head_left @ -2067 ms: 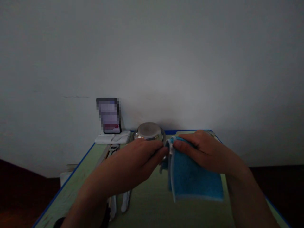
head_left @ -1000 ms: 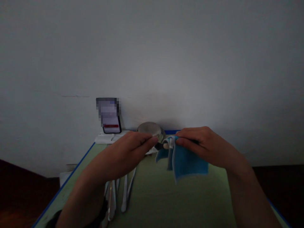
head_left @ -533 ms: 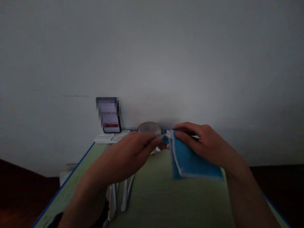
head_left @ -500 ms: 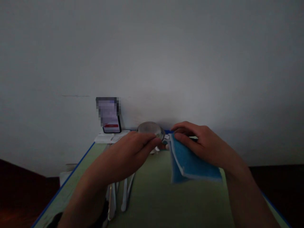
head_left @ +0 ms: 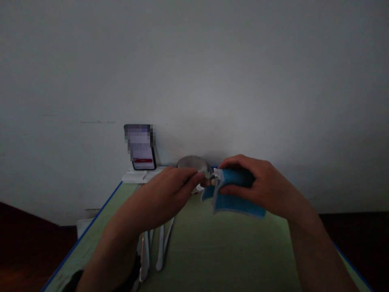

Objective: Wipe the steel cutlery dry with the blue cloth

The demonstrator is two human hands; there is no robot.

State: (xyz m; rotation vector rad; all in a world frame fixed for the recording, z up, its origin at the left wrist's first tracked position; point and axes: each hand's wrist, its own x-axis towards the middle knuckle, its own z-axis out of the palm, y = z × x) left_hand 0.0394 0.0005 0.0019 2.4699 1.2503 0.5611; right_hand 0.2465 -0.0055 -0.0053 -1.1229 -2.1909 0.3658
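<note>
Over the far half of the table, my left hand [head_left: 174,186] is closed, thumb and fingertips pinched together. What it pinches is too small and dark to make out. My right hand [head_left: 258,178] grips a folded blue cloth [head_left: 238,205] with white edging between thumb and fingers. The cloth's gathered left end sits close to my left fingertips, and its lower flap hangs down. A small pale, shiny bit shows between the hands, its kind unclear. Just behind them, against the wall, stands a round greyish bowl [head_left: 191,163], its lower part hidden by my left hand.
A phone [head_left: 143,152] leans upright on a white stand [head_left: 133,177] at the back left. Several slim metal utensils [head_left: 160,251] lie by my left forearm on the green tabletop [head_left: 225,255]. A plain wall [head_left: 194,81] closes off the back. Blue trim lines the table's edges.
My right hand has gathered and rolled the cloth, so less of it hangs down. The cloth's left end has come nearer my left hand. The left hand has barely moved.
</note>
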